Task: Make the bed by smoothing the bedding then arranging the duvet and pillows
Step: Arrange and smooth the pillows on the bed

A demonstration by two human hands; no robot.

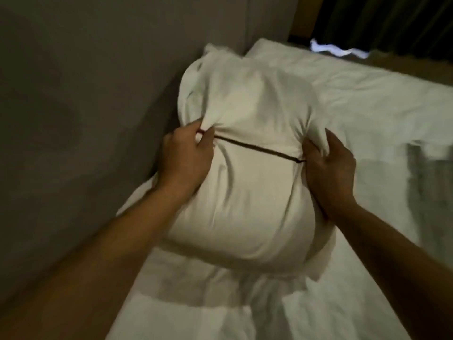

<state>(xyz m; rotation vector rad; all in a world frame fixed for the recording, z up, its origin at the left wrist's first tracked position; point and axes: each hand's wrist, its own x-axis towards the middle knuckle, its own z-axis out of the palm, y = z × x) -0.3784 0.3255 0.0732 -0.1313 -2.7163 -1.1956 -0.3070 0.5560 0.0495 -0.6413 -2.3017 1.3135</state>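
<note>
White pillow (pixel 247 182) at centre frame, gripped at both sides near the head end of the bed, above the white bedding (pixel 362 114); touching the bedding beneath or lifted clear of it, impossible to tell. Left hand (pixel 186 155) clamped on a bunched fold of the pillowcase at the pillow's left edge, thumb and fingers pinching the cloth. Right hand (pixel 328 168) clamped likewise on a gathered fold at the right edge, fingertips buried in the fabric and mostly hidden. Thin dark line (pixel 257 149) across the pillow between the two hands, both ends lost under the fingers; seam, trim or opening, hard to tell. Second white pillow (pixel 220 54) behind the first, against the grey wall (pixel 85 94), only its top corner visible. Whole scene dim and blurred, worst at the right edge. Dark curtain (pixel 392 20) at upper right, cut off by the frame. Pale bright patch (pixel 340 50) below it, too smeared to identify. Both forearms cut off at the lower edge
</note>
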